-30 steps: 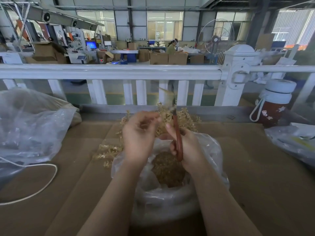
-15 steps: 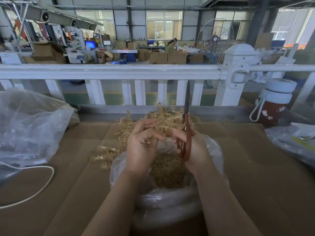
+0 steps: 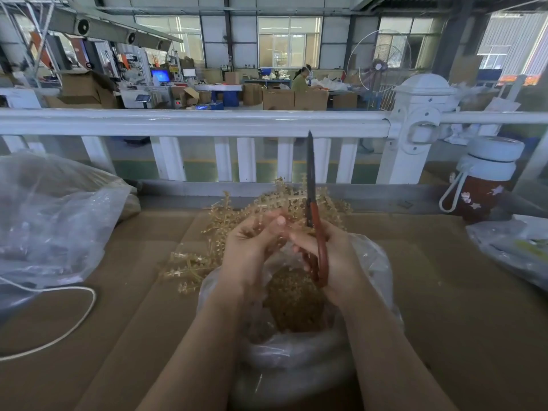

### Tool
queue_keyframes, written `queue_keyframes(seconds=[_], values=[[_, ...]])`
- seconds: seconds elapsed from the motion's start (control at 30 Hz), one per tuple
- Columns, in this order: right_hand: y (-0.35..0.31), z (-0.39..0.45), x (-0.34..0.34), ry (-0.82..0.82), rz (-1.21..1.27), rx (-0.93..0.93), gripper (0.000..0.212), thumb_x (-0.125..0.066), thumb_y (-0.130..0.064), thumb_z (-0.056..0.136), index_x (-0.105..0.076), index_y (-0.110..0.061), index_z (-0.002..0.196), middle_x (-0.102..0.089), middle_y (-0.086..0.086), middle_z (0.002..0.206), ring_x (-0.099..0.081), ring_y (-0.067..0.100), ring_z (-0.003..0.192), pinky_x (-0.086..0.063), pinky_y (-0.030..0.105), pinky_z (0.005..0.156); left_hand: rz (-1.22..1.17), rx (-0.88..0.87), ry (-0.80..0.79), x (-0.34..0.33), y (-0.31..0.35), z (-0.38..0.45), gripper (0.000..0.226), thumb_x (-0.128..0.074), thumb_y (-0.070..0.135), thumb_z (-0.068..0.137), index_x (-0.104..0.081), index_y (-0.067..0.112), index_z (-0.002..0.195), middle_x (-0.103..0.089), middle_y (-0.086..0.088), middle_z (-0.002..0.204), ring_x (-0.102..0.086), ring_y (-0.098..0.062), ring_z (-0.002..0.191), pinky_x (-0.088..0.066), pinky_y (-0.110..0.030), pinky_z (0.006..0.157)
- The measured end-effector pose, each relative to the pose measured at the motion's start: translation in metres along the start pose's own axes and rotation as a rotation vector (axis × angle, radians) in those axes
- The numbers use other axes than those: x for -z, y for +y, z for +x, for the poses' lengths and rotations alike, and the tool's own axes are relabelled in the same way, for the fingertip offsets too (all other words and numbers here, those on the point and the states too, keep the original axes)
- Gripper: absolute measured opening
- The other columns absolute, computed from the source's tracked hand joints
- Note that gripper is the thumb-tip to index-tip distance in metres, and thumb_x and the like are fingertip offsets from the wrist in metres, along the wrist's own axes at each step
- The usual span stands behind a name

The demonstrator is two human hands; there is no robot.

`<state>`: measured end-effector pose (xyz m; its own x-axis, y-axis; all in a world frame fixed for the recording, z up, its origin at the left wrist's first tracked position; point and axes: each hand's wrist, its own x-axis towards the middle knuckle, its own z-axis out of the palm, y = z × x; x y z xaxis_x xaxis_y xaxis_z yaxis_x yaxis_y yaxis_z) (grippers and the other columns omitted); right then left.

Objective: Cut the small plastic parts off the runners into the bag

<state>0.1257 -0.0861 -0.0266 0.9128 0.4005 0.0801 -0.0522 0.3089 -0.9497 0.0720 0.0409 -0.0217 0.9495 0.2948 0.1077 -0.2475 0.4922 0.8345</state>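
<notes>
2 hands are working above the open bag [image 3: 370,262] — right hand [image 3: 335,259] gripping red-handled scissors [image 3: 318,241], blades together, pointing up; left hand [image 3: 252,250] curling around something small and blurred. Cut parts [image 3: 293,301] are lying beneath the grip; uncut runners [image 3: 237,215] are piling just beyond.

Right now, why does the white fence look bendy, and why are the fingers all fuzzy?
In the head view, the wide-angle lens bows the white railing toward the edges; the left hand is motion-smeared at the fingers, while the scissors in the right hand look fairly sharp; the bright windows wash out, and the clear bag shows pale glare.
</notes>
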Motion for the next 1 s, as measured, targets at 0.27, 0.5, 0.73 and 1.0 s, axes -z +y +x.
queue_keyframes(seconds=[0.27, 0.5, 0.73, 1.0], values=[[0.000, 0.004, 0.006, 0.103, 0.132, 0.041, 0.015, -0.068, 0.003, 0.090, -0.061, -0.011, 0.089, -0.068, 0.007, 0.070, -0.052, 0.011, 0.047, -0.041, 0.019, 0.039, 0.220, -0.124, 0.134, 0.011, 0.011, 0.009, 0.007, -0.059, -0.004, 0.092, -0.066, -0.003, 0.092, -0.065, -0.014, 0.071, -0.063, -0.023, 0.065, -0.059, -0.042, 0.069], [-0.003, 0.000, 0.005, 0.087, 0.088, 0.102, 0.026, -0.081, -0.028, 0.074, -0.067, -0.013, 0.090, -0.066, 0.004, 0.071, -0.056, 0.009, 0.052, -0.043, 0.018, 0.043, 0.404, -0.185, 0.128, 0.013, 0.003, 0.012, 0.009, -0.060, 0.000, 0.095, -0.066, 0.005, 0.091, -0.066, -0.007, 0.068, -0.064, -0.018, 0.064, -0.055, -0.032, 0.069], [0.001, 0.001, 0.004, 0.101, -0.056, 0.077, 0.025, -0.082, -0.011, 0.080, -0.061, -0.011, 0.094, -0.065, -0.004, 0.066, -0.055, 0.010, 0.052, -0.045, 0.020, 0.045, 0.358, -0.133, 0.089, 0.014, 0.003, 0.010, 0.037, -0.083, 0.012, 0.076, -0.061, 0.007, 0.105, -0.067, 0.002, 0.071, -0.066, -0.010, 0.060, -0.053, -0.021, 0.058], [0.008, 0.005, 0.004, 0.098, -0.068, 0.098, 0.024, -0.081, -0.007, 0.083, -0.060, -0.018, 0.088, -0.063, 0.010, 0.078, -0.055, 0.014, 0.055, -0.044, 0.021, 0.048, 0.410, 0.035, 0.018, 0.014, 0.004, 0.007, 0.049, -0.090, 0.024, 0.066, -0.068, -0.009, 0.094, -0.067, -0.036, 0.084, -0.066, -0.033, 0.070, -0.060, -0.046, 0.064]])
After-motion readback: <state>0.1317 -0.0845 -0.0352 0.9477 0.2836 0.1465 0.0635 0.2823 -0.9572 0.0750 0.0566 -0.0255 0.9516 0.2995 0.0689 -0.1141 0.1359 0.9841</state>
